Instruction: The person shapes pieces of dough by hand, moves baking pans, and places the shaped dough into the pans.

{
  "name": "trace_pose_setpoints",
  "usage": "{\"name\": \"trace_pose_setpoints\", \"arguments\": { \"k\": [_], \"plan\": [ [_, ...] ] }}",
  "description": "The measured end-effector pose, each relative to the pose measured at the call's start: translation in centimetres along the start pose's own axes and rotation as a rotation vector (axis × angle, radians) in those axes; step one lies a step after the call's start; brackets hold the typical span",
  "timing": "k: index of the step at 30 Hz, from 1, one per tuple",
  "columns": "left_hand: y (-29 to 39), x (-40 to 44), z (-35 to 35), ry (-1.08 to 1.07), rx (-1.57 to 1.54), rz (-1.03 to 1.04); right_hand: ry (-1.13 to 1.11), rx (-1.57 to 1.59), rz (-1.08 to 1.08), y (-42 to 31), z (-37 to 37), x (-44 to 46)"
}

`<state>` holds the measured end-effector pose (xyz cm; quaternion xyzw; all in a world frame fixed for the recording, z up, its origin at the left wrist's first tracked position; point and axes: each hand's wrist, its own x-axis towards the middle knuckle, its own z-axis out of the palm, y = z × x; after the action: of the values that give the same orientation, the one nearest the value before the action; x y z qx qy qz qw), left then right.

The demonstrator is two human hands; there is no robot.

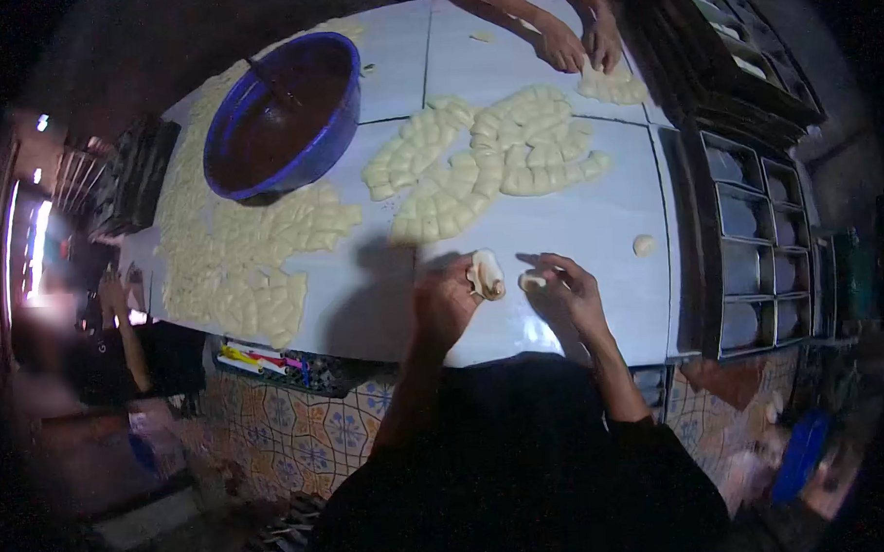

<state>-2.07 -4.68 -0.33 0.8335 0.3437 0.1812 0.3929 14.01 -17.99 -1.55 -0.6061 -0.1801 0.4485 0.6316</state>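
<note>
My left hand (pixel 445 303) is closed round a flattened piece of dough (pixel 485 272) with a brown smear on it, above the white tiled tabletop (pixel 576 218). To its right, my right hand (pixel 576 296) pinches a small pale piece with brown on it (pixel 532 283); I cannot make out what it is. The two hands are a short way apart. Beyond them lie joined rows of pale dough pieces (pixel 446 198). A single round dough ball (pixel 643 245) rests to the right.
A blue basin (pixel 345 138) of brown filling, with a utensil handle in it, stands back left among more dough pieces (pixel 268 306). Metal pans (pixel 746 212) line the right edge. Another person's hands (pixel 580 47) touch dough at the far side. Another person is at the left.
</note>
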Motion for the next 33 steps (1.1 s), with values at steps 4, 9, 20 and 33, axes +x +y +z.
{"name": "trace_pose_setpoints", "arguments": {
  "k": [4,9,20,33],
  "plan": [
    [-2.2,10.6,-12.5,0.371,-0.808,-0.065,0.038,0.101,-0.045,0.0,0.2,1.1],
    [-12.4,25.4,-23.0,0.310,0.085,-0.255,0.018,0.194,0.044,-0.5,1.8,3.1],
    [-8.9,25.6,-20.6,0.274,0.297,-0.404,-0.035,0.170,-0.075,0.6,3.6,6.8],
    [0.1,3.9,1.2,0.000,-1.137,-0.507,0.050,0.036,-0.064,1.3,5.3,4.2]
  ]
}}
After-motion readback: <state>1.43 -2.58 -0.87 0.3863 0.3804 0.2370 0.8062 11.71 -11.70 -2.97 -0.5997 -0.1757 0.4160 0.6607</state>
